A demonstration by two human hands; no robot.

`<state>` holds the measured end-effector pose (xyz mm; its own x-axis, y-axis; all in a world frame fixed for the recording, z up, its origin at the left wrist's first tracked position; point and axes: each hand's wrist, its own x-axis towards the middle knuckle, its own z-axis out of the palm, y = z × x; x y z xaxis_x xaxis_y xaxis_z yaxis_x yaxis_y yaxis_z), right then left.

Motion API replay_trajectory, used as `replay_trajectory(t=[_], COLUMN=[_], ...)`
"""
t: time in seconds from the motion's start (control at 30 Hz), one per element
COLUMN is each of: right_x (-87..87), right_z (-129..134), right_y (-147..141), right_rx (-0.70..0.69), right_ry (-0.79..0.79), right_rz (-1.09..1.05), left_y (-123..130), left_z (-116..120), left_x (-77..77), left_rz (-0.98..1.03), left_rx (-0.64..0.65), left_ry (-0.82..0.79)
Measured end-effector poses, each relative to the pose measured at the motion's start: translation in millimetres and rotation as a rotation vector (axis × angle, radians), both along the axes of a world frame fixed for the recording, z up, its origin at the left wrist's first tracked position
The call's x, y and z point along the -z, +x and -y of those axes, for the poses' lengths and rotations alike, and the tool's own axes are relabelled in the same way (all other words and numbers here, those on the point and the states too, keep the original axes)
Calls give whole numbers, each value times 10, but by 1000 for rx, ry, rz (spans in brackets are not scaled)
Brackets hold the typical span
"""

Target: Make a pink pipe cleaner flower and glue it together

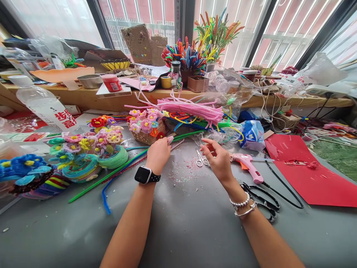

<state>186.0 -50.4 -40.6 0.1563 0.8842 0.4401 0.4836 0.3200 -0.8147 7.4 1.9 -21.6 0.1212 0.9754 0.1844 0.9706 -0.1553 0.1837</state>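
My left hand [158, 150], a black watch on its wrist, is over the green pipe cleaners [111, 174], in front of a woven basket of pipe-cleaner flowers [146, 124]. Its fingers point away and are largely hidden, so what it holds cannot be made out. My right hand [216, 158], with silver bracelets at the wrist, is raised with its fingers curved and apart, nothing visible between them. Small silver scissors [199, 159] lie just left of it, and a pink glue gun [249, 167] is at its right. Behind both hands rests a bundle of pink pipe cleaners [192, 108].
Flower pots [113, 156] and a plastic bottle [46, 104] stand at the left. Black scissors [263, 201] lie beside my right wrist, near red paper [315, 171] and the glue gun's cord. A cluttered wooden ledge [156, 94] runs along the windows.
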Motion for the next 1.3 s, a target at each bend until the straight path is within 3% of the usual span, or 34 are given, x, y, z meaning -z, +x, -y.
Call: replay_trajectory(t=[0.17,0.73,0.9,1.03,1.2,1.3], right_x=[-4,18,33,45,41,6], right_z=[5,10,7,-7,-46,-47], right_y=[-5,-34,-35,-43,-32,-11], right_rx=[-13,-54,-60,-88,-228,-242], right_ry=[-6,-37,-58,-117,-321,-309], right_rz=[21,56,67,20,-340,-571], left_y=[-54,-74,-124,-130,-60,-8], left_z=[4,-5,-16,-17,51,90], left_x=[41,44,-35,-90,-140,-158], left_rz=[-189,-235,-15,271,755,892], left_rx=[3,29,117,177,556,657], left_ry=[-78,-116,-56,-5,-255,-373])
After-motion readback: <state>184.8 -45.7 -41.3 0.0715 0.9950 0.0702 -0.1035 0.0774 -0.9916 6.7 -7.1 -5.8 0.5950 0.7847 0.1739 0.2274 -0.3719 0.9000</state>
